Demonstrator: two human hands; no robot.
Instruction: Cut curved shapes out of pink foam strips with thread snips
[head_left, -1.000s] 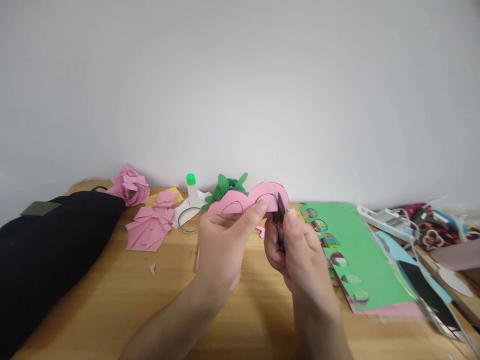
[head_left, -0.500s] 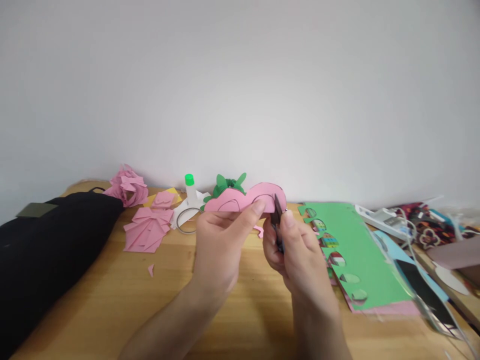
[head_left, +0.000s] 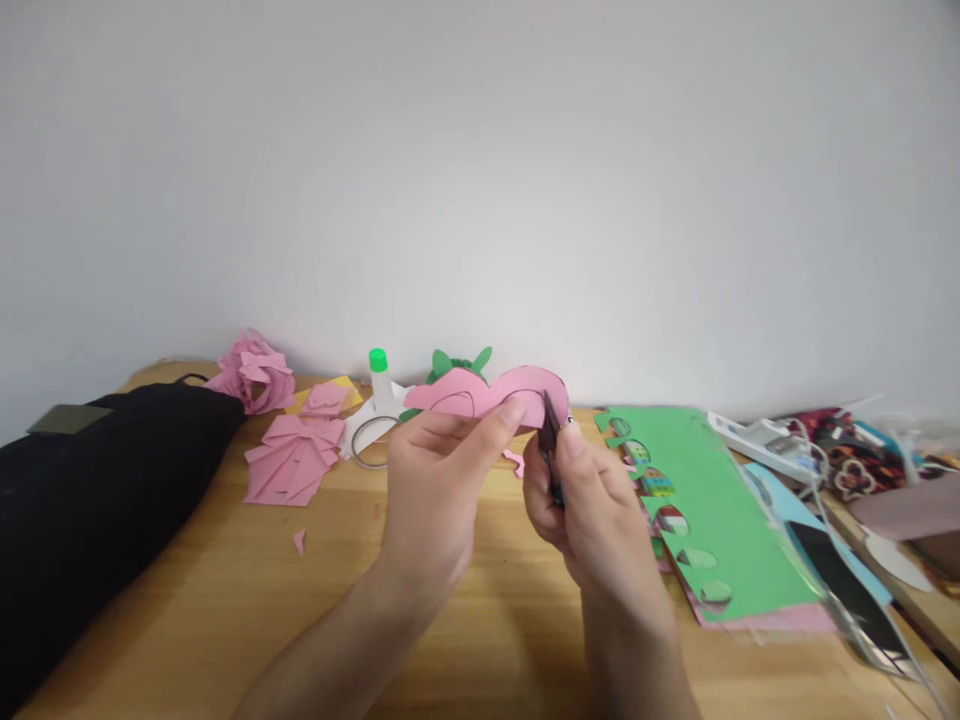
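My left hand (head_left: 439, 490) pinches a pink paper piece (head_left: 491, 392) with pencilled curves, held up above the wooden table (head_left: 247, 600). My right hand (head_left: 592, 500) is closed round small dark scissors (head_left: 551, 440), whose blades meet the paper's right edge. Both hands are close together at the centre of the view.
A black bag (head_left: 90, 490) lies at the left. Pink paper scraps (head_left: 296, 455), a crumpled pink flower (head_left: 255, 370), a green-capped glue bottle (head_left: 381, 380), a tape ring (head_left: 367, 440) and a green paper flower (head_left: 457, 362) sit behind. Green sheets with cut-outs (head_left: 712, 500) and cluttered items (head_left: 862, 460) lie right.
The pink paper has turned slightly and shifted a little left in my left hand; the scissors stay at its right edge. The view drifted slightly.
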